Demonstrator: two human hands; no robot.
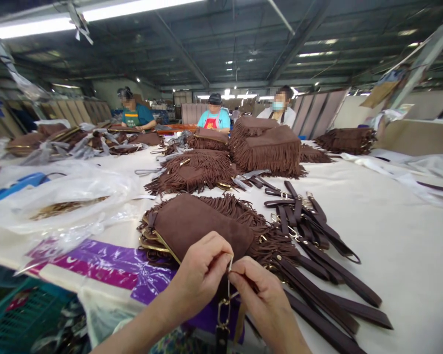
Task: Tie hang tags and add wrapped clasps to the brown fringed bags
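In front of the stacked pouches, my left hand [205, 268] pinches the upper end of a thin pale cord-like piece [229, 282]. My right hand [260, 290] is closed at the same piece, its fingertips almost touching the left ones. A gold metal clasp [223, 312] hangs just below the fingers, with a dark strap end [222, 339] under it. Behind my hands lies a brown suede pouch [203, 221] with a gold-edged opening, on top of a pile of fringed ones. The exact join between cord and clasp is too small to tell.
Dark brown wrist straps [317, 275] with gold hooks spread over the white table [409, 236] at right. Fringed brown bags [269, 147] are stacked farther back. Plastic bags [96, 187] and a purple printed sheet [107, 260] lie at left. Co-workers [214, 115] are across the table.
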